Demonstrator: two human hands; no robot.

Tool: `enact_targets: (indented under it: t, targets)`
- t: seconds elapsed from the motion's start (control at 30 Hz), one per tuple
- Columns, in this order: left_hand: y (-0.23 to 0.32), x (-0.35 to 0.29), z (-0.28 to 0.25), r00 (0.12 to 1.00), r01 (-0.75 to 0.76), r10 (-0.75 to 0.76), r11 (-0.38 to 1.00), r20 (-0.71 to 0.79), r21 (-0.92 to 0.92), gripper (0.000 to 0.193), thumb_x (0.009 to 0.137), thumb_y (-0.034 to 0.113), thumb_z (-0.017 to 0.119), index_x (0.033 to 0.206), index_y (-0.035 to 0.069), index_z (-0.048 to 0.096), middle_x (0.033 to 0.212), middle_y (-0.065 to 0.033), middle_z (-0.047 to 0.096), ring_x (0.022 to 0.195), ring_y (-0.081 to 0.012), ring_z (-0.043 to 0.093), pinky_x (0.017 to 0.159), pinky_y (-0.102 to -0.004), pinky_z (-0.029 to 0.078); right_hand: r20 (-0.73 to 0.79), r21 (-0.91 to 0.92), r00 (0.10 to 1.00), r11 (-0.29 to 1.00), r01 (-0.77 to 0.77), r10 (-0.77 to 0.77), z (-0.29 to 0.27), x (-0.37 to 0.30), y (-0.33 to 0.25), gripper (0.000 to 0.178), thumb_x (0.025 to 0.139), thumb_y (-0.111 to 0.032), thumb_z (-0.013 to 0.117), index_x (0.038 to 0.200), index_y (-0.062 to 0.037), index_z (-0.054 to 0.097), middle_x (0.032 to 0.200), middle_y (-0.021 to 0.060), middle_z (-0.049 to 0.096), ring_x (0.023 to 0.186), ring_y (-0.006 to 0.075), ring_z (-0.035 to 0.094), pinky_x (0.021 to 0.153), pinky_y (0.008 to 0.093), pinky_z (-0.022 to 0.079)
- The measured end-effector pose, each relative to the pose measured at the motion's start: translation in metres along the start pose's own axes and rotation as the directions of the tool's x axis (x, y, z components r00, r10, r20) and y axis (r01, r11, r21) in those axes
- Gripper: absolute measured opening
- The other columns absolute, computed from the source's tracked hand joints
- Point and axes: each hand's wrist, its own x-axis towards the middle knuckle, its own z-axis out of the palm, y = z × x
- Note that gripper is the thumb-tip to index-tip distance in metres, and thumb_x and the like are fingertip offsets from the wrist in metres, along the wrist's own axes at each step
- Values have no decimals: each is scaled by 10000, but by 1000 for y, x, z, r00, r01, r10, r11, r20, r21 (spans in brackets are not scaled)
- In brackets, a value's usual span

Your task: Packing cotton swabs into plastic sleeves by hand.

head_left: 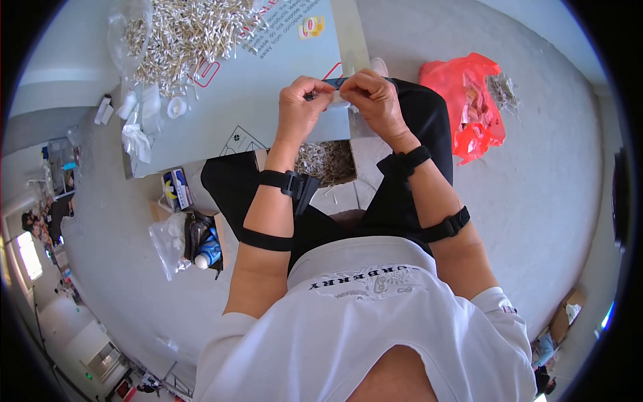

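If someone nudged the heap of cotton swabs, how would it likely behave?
The heap of cotton swabs would probably spread rather than move as one, since its sticks lie loose and crisscrossed. Single swabs look light, being thin with small tips. Stray ones might roll a little, as the sticks look slender and straight.

Left forearm [269,216] and right forearm [437,194] reached from the lower frame toward upper centre. Left hand [300,110] and right hand [376,104] (close together) were pinched, thumbs toward fingers.
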Motion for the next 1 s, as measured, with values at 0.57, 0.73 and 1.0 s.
enact_targets:
  t: [0.57,0.73,1.0]
  targets:
    - [7,3,-12,740,-563,655,476,156,676,153,638,-78,599,712,38,530,761,-97,533,751,-310,534,644,-412,480,-12,-224,998,973,54,-58,1,1,8,101,821,-32,647,835,-9,550,852,169,584,803,381,594,702,425,484]
    - [6,-5,-26,835,-438,550,681,-14,587,165,673,-61,655,777,35,570,788,-75,551,736,-246,554,650,-351,481,-51,-172,999,985,-23,15,-8,0,8,97,826,-29,642,815,4,552,842,172,586,778,365,594,690,405,481]
    - [10,-9,-2,935,-346,351,871,51,347,297,698,-11,754,983,37,687,900,-56,624,772,-170,611,649,-276,486,-32,-47,999,998,-41,40,1,-6,11,107,821,-25,671,887,14,596,819,117,583,737,242,592,675,329,476]
